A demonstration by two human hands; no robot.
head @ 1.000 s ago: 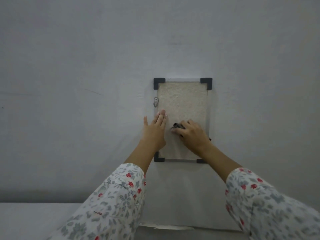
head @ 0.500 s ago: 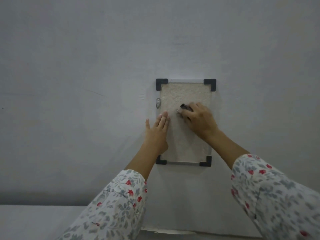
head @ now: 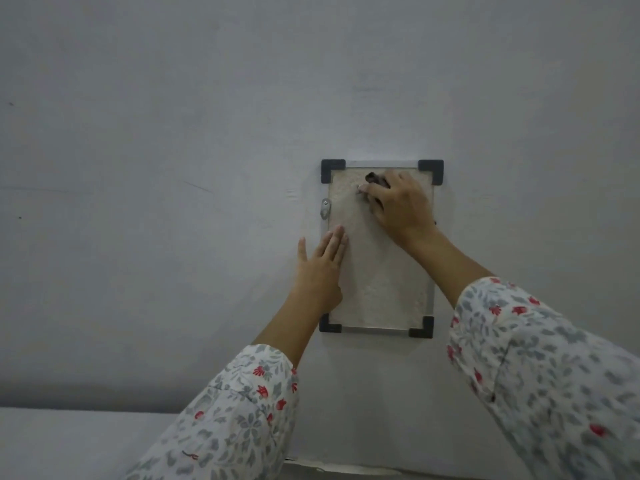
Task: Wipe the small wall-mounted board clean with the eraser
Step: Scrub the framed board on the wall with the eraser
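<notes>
Your right hand (head: 398,206) presses the eraser (head: 375,180) against the board (head: 377,289) near its top edge, at about 12 o'clock on the panel. Only a dark tip of the eraser shows past your knuckles; your fingers are curled down over it, clamped on it. Your left hand (head: 322,265) lies flat at about 8 o'clock on the board, fingers straight and close together, overlapping the left frame and the wall (head: 173,168) — holding nothing, just bracing.

Keep that brace firm, because the board seems to hang from the small metal clip (head: 325,208) at 9 o'clock and may well shift under sideways strokes. Keep the eraser face flat rather than on an edge, and work in overlapping passes from 12 o'clock down toward 6 o'clock. Run right into the black corner pieces (head: 431,171), where marks tend to hide. The strip under your left palm likely goes unwiped — move that hand to the frame when you reach it. Whether any marks remain, the surface is too mottled to tell.
</notes>
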